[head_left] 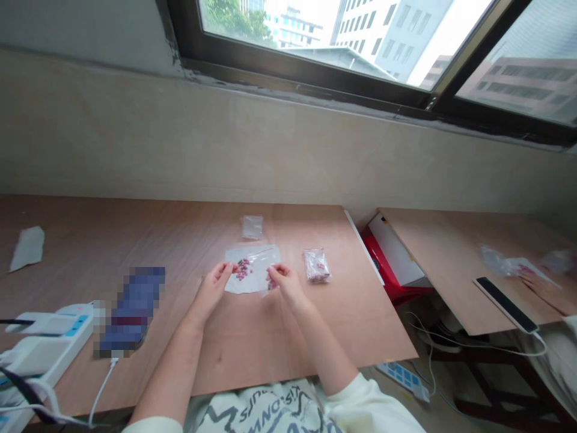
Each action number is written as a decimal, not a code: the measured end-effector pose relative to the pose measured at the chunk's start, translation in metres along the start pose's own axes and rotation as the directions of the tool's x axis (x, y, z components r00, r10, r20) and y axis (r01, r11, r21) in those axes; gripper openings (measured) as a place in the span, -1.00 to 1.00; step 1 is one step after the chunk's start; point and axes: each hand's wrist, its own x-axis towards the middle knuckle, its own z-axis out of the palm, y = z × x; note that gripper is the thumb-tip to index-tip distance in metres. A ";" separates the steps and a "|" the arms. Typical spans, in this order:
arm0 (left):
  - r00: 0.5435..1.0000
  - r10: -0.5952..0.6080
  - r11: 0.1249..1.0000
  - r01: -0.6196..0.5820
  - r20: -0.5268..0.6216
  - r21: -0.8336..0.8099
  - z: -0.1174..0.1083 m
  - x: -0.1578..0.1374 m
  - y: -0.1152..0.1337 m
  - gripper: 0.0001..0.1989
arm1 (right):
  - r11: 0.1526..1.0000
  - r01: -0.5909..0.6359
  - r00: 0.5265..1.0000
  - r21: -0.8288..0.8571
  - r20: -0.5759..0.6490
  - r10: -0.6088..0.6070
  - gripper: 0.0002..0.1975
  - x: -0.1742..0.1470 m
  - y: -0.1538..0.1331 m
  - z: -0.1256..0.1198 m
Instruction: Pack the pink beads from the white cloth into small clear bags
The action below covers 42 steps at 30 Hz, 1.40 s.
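Note:
A white sheet (246, 285) lies on the wooden table, with a loose cluster of small pink and dark pieces (244, 270) on it. My left hand (217, 281) is at the sheet's left edge, thumb and finger pinched beside the cluster; whatever is between them is too small to name. Over the sheet's right side, the fingers of my right hand (287, 282) pinch what looks like a small clear plastic bag (271, 282) with pink pieces at it. To the right lies a filled clear packet (317, 266). Beyond the sheet is a flat clear packet (252, 227).
A phone (133, 310) with a charging cable lies left, near a white power strip (67, 331). A paper scrap (27, 248) is far left. Beyond a gap holding a red container (387, 270), another table (433, 258) bears a phone (507, 304) and a co-worker's hand (543, 288).

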 end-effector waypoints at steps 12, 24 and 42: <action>0.990 0.137 0.894 -0.134 0.023 0.428 -0.026 -0.011 -0.074 -0.74 | 0.712 -0.248 0.759 -0.658 -0.588 -0.279 -0.81 0.032 -0.023 -0.102; 0.985 0.172 0.875 -0.158 0.012 0.458 -0.025 -0.012 -0.072 -0.77 | 0.479 -0.411 0.713 -0.775 -0.601 -0.361 -0.73 0.029 -0.017 -0.097; 0.965 0.234 0.875 -0.158 -0.116 0.457 -0.019 -0.018 -0.080 -0.79 | 0.499 -0.005 0.857 -0.866 -0.261 -0.444 -0.73 -0.017 0.014 -0.029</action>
